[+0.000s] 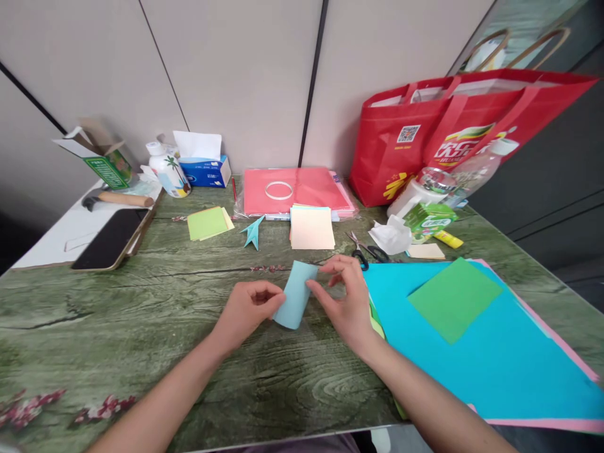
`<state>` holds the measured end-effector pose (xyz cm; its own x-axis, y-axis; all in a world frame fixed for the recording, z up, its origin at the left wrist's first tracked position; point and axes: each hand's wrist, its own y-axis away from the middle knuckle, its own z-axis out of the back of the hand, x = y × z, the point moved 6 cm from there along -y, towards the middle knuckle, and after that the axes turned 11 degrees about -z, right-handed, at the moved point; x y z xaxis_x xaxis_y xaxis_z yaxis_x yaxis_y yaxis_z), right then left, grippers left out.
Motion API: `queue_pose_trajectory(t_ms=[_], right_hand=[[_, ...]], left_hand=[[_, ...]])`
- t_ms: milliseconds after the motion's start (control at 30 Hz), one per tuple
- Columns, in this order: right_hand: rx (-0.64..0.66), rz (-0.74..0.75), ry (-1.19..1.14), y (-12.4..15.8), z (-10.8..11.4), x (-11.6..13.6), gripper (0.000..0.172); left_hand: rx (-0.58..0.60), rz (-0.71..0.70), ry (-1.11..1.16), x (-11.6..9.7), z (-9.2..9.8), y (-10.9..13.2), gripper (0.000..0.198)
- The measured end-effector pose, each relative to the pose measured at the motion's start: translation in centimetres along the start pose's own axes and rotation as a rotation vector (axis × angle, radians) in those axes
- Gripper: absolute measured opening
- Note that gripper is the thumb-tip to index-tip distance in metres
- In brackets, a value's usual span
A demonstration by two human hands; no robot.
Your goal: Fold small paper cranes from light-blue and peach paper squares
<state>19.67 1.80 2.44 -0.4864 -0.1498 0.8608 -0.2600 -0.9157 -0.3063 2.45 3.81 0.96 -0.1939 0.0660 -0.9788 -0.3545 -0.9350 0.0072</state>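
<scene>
Pale blue paper (298, 292) held over the desk (141, 327), roughly midway between its left and right edges and between the far edge and the near one. The fingers of the left hand (248, 311) are closed on the sheet's left edge, toward its lower end. On the right hand (346, 308), thumb and forefinger meet the sheet near its upper right corner; whether they nip it firmly cannot be told. The sheet bows in a shallow curve, which suggests thin, light, springy stock. It should weigh almost nothing, crease readily under pressure and spring back if loosely held. Edges and corners are judged the best holds, pinched lightly; a squeeze across the middle would likely leave unwanted creases.
</scene>
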Motion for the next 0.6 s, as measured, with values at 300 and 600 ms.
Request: queue_pose_trajectory(t_ms=[300, 600], right_hand=[[0.496, -0.262, -0.245, 1.3, -3.6, -0.9, 0.036], [0.567, -0.430, -0.479, 0.5, -3.7, -1.6, 0.028]], left_hand=[[0.023, -0.020, 0.052, 0.3, -0.7, 0.2, 0.016], [-0.014, -0.037, 0.057, 0.1, -0.5, 0.0, 0.013]])
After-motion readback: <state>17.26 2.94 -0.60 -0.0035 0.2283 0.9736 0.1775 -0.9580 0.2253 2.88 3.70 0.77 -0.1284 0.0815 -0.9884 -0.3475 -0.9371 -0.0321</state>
